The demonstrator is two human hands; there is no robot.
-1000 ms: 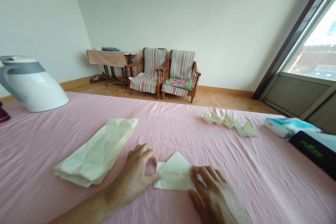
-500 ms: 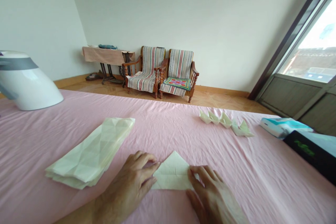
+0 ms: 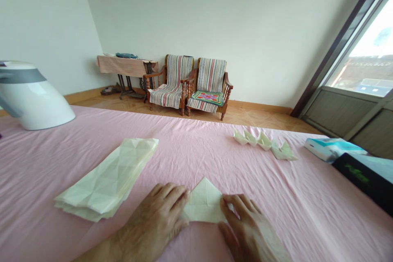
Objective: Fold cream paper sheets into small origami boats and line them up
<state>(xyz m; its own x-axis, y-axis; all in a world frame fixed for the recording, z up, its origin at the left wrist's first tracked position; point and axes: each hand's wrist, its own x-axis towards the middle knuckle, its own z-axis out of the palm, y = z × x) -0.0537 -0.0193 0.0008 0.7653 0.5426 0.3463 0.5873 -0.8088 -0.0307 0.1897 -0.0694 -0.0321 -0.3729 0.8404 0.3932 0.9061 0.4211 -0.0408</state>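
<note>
A pale cream folded paper (image 3: 205,201) with a pointed top and straight bottom edge lies on the pink tablecloth in front of me. My left hand (image 3: 164,213) covers its left corner, fingers together on top and thumb near the bottom edge. On the opposite corner, my right hand (image 3: 244,221) grips the paper with bent fingers, its thumb low beside the edge. Left of my hands lies a stack of creased paper sheets (image 3: 107,178). Farther off to the right stands a row of several folded paper boats (image 3: 264,142).
A white and grey kettle (image 3: 46,98) stands at the far left of the pink-covered table (image 3: 196,147). At the right are a blue and white tissue pack (image 3: 333,148) and a black box (image 3: 359,176). Two wooden armchairs (image 3: 207,84) stand beyond the table.
My left hand has shifted slightly and turned flatter over the paper's left corner, its fingers now closer together. My right hand and the paper have stayed in place.
</note>
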